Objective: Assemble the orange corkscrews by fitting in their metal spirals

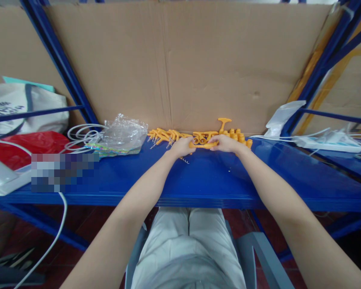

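Note:
Both my hands are at the back of the blue table, among yellow plastic corkscrew parts. My left hand [182, 147] pinches the left end of a long yellow corkscrew part [203, 146]. At its other end, the closed fingers of my right hand [224, 143] grip the same part. To the left lies a row of yellow corkscrews [162, 135] with bare metal spirals. Another metal spiral [184, 160] pokes out below my left hand. Behind my right hand stand several short yellow pieces [235, 133] and an upright T-shaped yellow handle [224, 123].
A cardboard sheet [210, 68] walls off the table's back. Clear plastic bags [123, 134] and a coiled white cable [81, 136] lie left, near a red bag [45, 146]. A white power strip [331, 143] is at right. Blue posts [60, 60] frame the blue tabletop [204, 180].

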A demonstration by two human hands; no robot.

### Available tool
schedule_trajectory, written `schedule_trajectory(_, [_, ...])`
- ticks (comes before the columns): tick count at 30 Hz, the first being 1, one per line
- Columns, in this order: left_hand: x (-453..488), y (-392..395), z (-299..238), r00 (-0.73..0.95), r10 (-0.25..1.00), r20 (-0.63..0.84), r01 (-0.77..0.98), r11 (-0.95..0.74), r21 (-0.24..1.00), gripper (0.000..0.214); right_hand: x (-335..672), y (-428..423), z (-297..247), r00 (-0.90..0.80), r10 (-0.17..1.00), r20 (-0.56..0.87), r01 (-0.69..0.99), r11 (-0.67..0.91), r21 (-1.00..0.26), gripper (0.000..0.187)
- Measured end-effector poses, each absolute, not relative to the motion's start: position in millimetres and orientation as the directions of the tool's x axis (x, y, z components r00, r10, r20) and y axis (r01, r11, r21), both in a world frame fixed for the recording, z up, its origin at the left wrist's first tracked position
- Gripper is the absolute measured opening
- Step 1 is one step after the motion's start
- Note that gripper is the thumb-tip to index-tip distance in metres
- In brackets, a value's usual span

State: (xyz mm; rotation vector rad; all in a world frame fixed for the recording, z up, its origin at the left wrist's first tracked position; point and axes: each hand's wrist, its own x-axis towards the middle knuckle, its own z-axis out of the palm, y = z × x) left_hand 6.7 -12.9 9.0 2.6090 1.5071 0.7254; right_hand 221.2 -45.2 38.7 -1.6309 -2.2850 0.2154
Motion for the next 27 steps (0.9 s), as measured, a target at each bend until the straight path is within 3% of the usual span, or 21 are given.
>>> schedule_trajectory(4, [2, -10, 8, 0.385, 0.835, 0.393, 0.805, -0.512, 0.3, 0.028, 219, -40, 32, -0.301, 0.932, 0.201, 0.843, 0.359, -0.401, 0.031])
schedule_trajectory(10, [-3, -2, 2, 0.367, 0.849, 0.381, 0.753, -0.511, 0.414, 0.033, 222, -43, 29, -0.217, 0.974, 0.066, 0.727, 0.207, -0.655, 0.035])
schedule_trajectory(14, [-5, 2, -1, 0.342, 0.855, 0.39, 0.75, -0.498, 0.436, 0.032, 224, -50, 34, -0.146, 0.988, 0.046, 0.738, 0.14, -0.66, 0.046])
schedule_trajectory(20, [-8, 5, -2, 0.33, 0.838, 0.435, 0.765, -0.507, 0.396, 0.034, 226, -52, 35, -0.159, 0.987, -0.024, 0.616, 0.08, -0.784, 0.034])
schedule_trajectory(24, [-8, 4, -2, 0.326, 0.836, 0.441, 0.777, -0.502, 0.378, 0.033, 224, -50, 32, -0.079, 0.996, -0.033, 0.735, 0.036, -0.677, 0.03])
schedule_trajectory(27, [-9, 3, -2, 0.314, 0.841, 0.44, 0.774, -0.495, 0.395, 0.033, 222, -52, 31, -0.095, 0.995, -0.034, 0.721, 0.046, -0.691, 0.034])
